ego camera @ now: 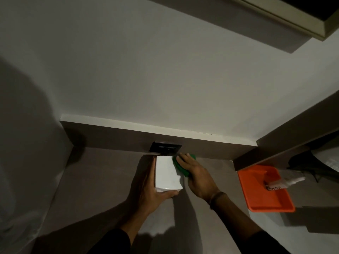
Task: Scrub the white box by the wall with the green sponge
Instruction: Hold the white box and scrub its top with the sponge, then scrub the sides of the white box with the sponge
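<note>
A white box (167,172) stands on the grey counter close to the back wall, just under a dark wall socket. My left hand (148,187) grips the box from its left side, with the thumb under its near edge. The green sponge (178,166) is pressed against the box's right side. My right hand (196,173) lies flat over the sponge and holds it, hiding most of it.
An orange tray (256,197) lies on the counter at the right, with a white tube (280,183) resting on its far edge. A dark socket plate (165,147) sits in the brown backsplash. A shelf edge (286,143) juts out at the right.
</note>
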Demonstrator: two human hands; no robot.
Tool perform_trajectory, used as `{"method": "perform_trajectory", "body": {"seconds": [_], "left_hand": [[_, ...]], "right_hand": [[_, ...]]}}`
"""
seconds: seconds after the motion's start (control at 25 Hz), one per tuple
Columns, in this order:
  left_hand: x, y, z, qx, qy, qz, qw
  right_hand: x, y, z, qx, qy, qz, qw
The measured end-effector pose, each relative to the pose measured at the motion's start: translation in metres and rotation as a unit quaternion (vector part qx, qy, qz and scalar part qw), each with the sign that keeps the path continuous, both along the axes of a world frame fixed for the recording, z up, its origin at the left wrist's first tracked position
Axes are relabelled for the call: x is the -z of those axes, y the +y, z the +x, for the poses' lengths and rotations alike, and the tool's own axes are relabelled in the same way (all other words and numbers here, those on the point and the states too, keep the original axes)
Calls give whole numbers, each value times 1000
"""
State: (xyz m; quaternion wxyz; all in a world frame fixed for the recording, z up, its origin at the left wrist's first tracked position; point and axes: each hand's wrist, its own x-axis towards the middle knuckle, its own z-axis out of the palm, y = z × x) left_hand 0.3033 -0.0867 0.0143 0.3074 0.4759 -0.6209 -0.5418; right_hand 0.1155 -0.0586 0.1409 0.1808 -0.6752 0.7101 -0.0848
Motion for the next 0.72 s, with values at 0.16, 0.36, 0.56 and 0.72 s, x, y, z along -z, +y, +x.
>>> {"method": "perform_trajectory", "body": {"seconds": [0.16,0.36,0.56,0.72], "left_hand": [[10,-3,-3,13,-10,22,1000],[-77,2,17,46,-75,-14,996],[-100,-14,-10,103,-215,-205,949],[-86,-23,-47,181,-401,-253,862]], "right_hand": [[5,-36,11,-53,22,-3,998],[6,22,-3,116,-288,-85,947],[39,105,-8,426,-558,-118,702],[63,122,1,504,-626,-138,578]]}}
